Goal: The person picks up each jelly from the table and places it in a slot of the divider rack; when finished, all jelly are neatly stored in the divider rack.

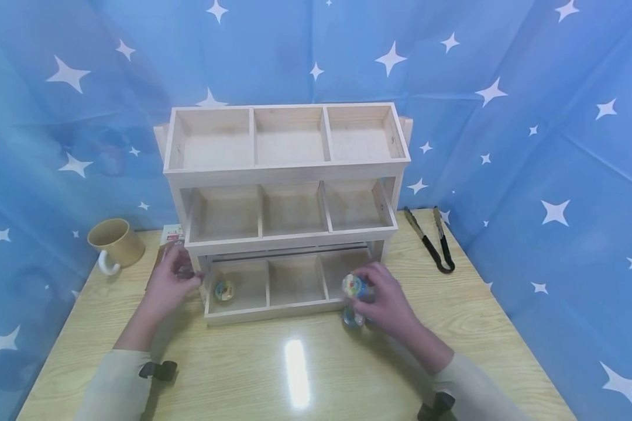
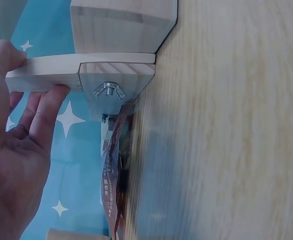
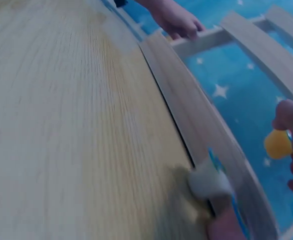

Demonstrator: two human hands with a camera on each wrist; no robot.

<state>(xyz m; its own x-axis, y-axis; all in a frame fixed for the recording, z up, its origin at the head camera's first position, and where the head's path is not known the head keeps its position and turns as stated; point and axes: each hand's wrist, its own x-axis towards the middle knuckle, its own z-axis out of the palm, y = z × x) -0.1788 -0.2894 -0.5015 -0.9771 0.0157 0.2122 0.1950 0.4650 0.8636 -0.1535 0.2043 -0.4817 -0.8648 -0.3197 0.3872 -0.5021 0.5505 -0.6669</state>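
My left hand (image 1: 171, 286) grips the left upright of a three-tier wooden rack (image 1: 284, 175). In the left wrist view its thumb and fingers clasp the wooden post (image 2: 41, 70) from both sides. My right hand (image 1: 384, 298) pinches a small jelly cup (image 1: 353, 285) with a printed lid, in front of the bottom tier's right compartment. The right wrist view shows this cup's orange side (image 3: 278, 144). Below it on the table are a whitish cup (image 3: 209, 182) with a blue rim and a pink one (image 3: 225, 226). Another lidded cup (image 1: 224, 290) lies in the bottom tier's left compartment.
On the left a tan mug (image 1: 117, 242) with a white handle stands near the curtain. A flat printed packet (image 2: 114, 175) stands beside the rack's left leg. Black-handled tongs (image 1: 434, 245) lie right of the rack. Starry blue curtain (image 1: 505, 146) encloses the table's back and sides.
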